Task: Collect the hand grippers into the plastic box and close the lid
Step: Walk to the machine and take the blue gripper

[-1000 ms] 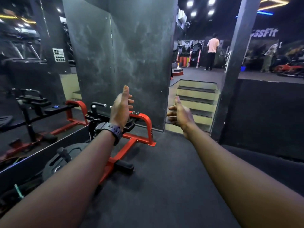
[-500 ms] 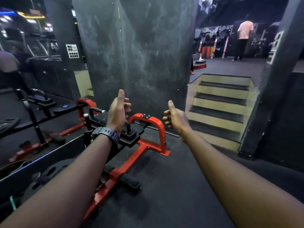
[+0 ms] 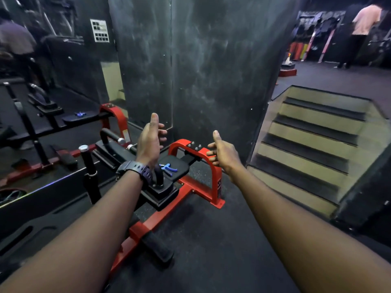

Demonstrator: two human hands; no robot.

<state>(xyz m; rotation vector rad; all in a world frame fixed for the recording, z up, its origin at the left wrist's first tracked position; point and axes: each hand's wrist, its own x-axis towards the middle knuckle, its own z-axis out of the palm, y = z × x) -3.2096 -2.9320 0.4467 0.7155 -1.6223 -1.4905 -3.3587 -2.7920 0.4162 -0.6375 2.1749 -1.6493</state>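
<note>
A small blue hand gripper (image 3: 168, 167) lies on the black pad (image 3: 179, 166) of a red-framed gym machine (image 3: 213, 166), partly hidden behind my left wrist. My left hand (image 3: 149, 142), with a dark watch on the wrist, is held out above the pad with the thumb up and the fingers loosely apart, holding nothing. To the right of the machine's red arch, my right hand (image 3: 222, 153) is also empty, thumb up and fingers curled. No plastic box is in view.
A dark mirrored wall (image 3: 201, 66) stands just behind the machine; its reflection on the left repeats the machine. Steps (image 3: 313, 140) rise at the right. A person (image 3: 359, 32) stands far off at the top right. The floor is black rubber matting.
The view has tilted down and moved closer to the machine. The blue hand gripper on the pad has come into sight. Both hands stay out in front, thumbs up.
</note>
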